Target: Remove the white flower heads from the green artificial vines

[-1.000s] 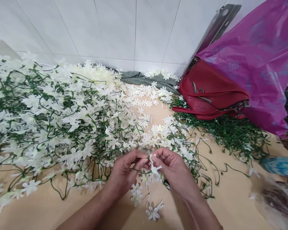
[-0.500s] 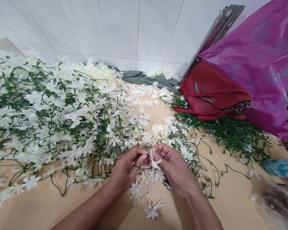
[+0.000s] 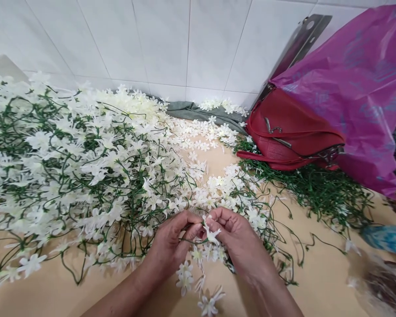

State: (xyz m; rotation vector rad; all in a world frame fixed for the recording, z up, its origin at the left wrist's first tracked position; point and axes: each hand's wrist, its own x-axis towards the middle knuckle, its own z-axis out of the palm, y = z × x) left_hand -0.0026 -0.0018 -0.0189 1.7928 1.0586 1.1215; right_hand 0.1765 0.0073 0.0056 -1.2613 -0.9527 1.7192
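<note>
My left hand (image 3: 174,240) pinches a thin green artificial stem between thumb and forefinger. Close against it, my right hand (image 3: 236,240) has its fingertips closed on a white artificial flower (image 3: 211,233). The two hands meet at the place where flower and stem come together; the exact joint is partly hidden by the fingers. Below them, loose white blossoms (image 3: 185,281) lie on the tan table (image 3: 165,299). A big heap of white flowers on green stems (image 3: 95,167) spreads to the left of my left hand.
A red handbag (image 3: 293,127) rests at the right on a pile of green stems (image 3: 320,189), with a purple plastic bag (image 3: 356,88) beside it. A grey-green cloth (image 3: 201,112) lies along the tiled wall (image 3: 165,39). A clear plastic bag (image 3: 386,281) sits at lower right.
The whole scene sits slightly lower in view. Both hands keep nearly the same pinch on the stem and flower.
</note>
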